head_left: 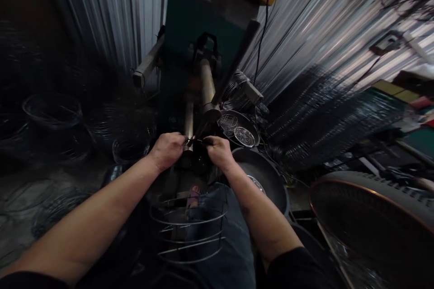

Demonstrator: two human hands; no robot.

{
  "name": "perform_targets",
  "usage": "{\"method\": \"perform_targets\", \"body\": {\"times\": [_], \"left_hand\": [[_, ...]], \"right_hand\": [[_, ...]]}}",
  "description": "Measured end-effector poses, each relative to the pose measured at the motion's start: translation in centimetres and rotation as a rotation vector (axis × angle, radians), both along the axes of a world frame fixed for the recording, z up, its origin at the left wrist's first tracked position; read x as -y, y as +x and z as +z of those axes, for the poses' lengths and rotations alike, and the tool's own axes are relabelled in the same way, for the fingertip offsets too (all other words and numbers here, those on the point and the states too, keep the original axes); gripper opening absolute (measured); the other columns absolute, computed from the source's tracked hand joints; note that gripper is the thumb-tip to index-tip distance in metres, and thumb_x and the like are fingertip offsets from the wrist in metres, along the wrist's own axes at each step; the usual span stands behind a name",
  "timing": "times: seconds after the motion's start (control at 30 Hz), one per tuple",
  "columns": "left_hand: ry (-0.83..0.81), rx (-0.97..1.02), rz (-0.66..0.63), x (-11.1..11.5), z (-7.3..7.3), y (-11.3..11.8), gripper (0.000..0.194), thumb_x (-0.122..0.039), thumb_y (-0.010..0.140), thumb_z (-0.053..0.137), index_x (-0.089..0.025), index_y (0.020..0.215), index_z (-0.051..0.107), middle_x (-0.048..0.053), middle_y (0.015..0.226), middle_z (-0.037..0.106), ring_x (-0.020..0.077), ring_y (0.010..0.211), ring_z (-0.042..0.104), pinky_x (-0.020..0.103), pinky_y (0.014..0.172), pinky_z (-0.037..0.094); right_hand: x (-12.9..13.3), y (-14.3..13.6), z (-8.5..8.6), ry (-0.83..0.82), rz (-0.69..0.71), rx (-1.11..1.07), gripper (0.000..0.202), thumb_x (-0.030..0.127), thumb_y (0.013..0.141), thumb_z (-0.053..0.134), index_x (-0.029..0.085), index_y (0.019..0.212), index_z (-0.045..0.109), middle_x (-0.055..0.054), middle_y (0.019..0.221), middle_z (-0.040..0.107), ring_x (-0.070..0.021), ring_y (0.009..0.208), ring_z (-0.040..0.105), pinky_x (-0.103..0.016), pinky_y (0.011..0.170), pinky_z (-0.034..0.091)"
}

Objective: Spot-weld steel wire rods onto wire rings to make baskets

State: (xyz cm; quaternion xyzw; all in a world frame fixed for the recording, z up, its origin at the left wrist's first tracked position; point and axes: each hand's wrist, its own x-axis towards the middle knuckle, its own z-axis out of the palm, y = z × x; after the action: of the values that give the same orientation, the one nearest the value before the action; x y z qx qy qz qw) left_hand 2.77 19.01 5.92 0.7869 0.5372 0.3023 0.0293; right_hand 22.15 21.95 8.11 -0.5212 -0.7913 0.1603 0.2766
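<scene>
My left hand (pixel 168 150) is closed in a pinch at the left side of the lower metal arm (pixel 189 119) of a green machine. On the other side of that arm's tip, my right hand (pixel 219 151) is pinched too. Between the two hands runs a thin dark metal wire (pixel 199 140), with its ends hidden in my fingers. Just above the hands is the thick upper metal arm (pixel 207 83). Several wire hoops (pixel 190 223) show over my lap, below my hands; what they rest on cannot be made out.
The green machine (pixel 210 13) stands ahead against corrugated metal sheeting (pixel 111 4). Round dark basins (pixel 271 185) with wire pieces sit at my right. Further right is a large round fan (pixel 369 216). Wire rings (pixel 130 149) and wire coils (pixel 61 207) lie at the left.
</scene>
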Motion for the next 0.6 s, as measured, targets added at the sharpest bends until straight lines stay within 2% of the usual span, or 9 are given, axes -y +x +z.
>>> {"method": "perform_targets", "body": {"times": [0.17,0.33,0.47,0.6], "left_hand": [[-0.019,-0.016,-0.002,0.1,0.18,0.1,0.026,-0.022,0.085,0.048,-0.016,0.092,0.073,0.008,0.079,0.067,0.0178,0.073,0.063,0.027,0.067,0.046],[-0.044,-0.033,0.019,0.29,0.49,0.34,0.031,-0.027,0.088,0.045,-0.014,0.084,0.073,0.009,0.077,0.066,0.0192,0.07,0.062,0.029,0.064,0.045],[-0.049,-0.048,0.016,0.26,0.47,0.25,0.028,-0.023,0.086,0.047,-0.015,0.094,0.073,0.009,0.08,0.067,0.0201,0.074,0.063,0.029,0.065,0.044],[-0.03,-0.044,0.014,0.28,0.16,0.17,0.028,-0.021,0.086,0.046,-0.015,0.095,0.072,0.009,0.079,0.066,0.019,0.074,0.062,0.028,0.067,0.045]], "right_hand": [[0.1,-0.02,-0.15,0.039,-0.002,0.076,0.024,0.007,0.079,0.06,0.022,0.088,0.076,-0.005,0.091,0.074,-0.0202,0.088,0.068,-0.026,0.078,0.048],[0.47,-0.26,-0.03,0.076,-0.02,0.181,0.02,0.011,0.083,0.057,0.02,0.087,0.074,-0.006,0.089,0.073,-0.0189,0.085,0.066,-0.024,0.075,0.046],[0.78,-0.41,0.26,0.099,-0.033,0.286,0.025,0.007,0.082,0.052,0.019,0.088,0.073,-0.007,0.092,0.071,-0.0192,0.088,0.065,-0.023,0.076,0.045],[0.91,-0.39,0.3,0.114,-0.03,0.321,0.028,0.006,0.081,0.05,0.019,0.091,0.072,-0.007,0.092,0.07,-0.019,0.088,0.064,-0.023,0.077,0.045]]}}
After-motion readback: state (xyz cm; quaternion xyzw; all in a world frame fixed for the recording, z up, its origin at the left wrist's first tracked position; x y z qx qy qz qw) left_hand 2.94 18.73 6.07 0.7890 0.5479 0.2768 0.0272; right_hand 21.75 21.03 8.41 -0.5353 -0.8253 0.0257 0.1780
